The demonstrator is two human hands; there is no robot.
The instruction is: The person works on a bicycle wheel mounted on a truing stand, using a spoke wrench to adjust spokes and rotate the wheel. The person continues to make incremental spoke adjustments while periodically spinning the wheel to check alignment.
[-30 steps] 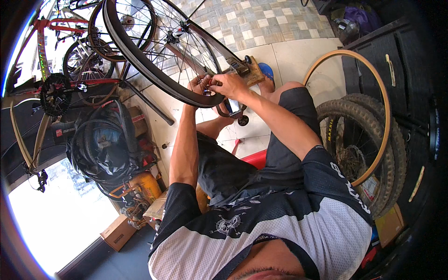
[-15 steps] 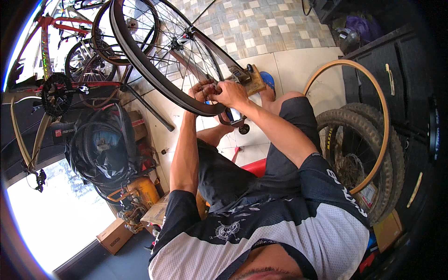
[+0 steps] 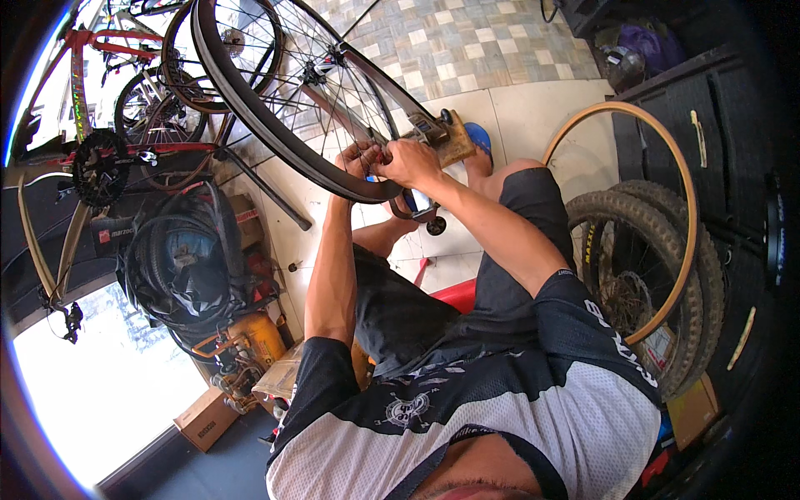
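A spoked bicycle wheel (image 3: pixel 293 156) with a dark rim stands tilted in front of me, held in a metal truing stand (image 3: pixel 379 82) on a wooden base (image 3: pixel 457 143). My left hand (image 3: pixel 358 158) reaches through at the spokes just inside the near part of the rim, its fingers curled closed. Right beside it, my right hand (image 3: pixel 408 164) is closed in a pinch at the same spokes, the two hands nearly touching. Whatever small thing lies between the fingertips is hidden. The wheel's hub (image 3: pixel 315 72) sits farther off, between the stand's arms.
At left are a red bicycle frame (image 3: pixel 83 83), other wheels, a black bag of tyres (image 3: pixel 179 258) and a yellow compressor (image 3: pixel 257 340). A tan-edged hoop (image 3: pixel 690 208) and knobby tyres (image 3: pixel 712 292) lean against the dark drawers (image 3: pixel 733 125) at right. A red seat (image 3: pixel 458 297) shows between my legs.
My hands stay at the same spokes, with only a slight shift of the fingers. The wheel and stand look almost the same.
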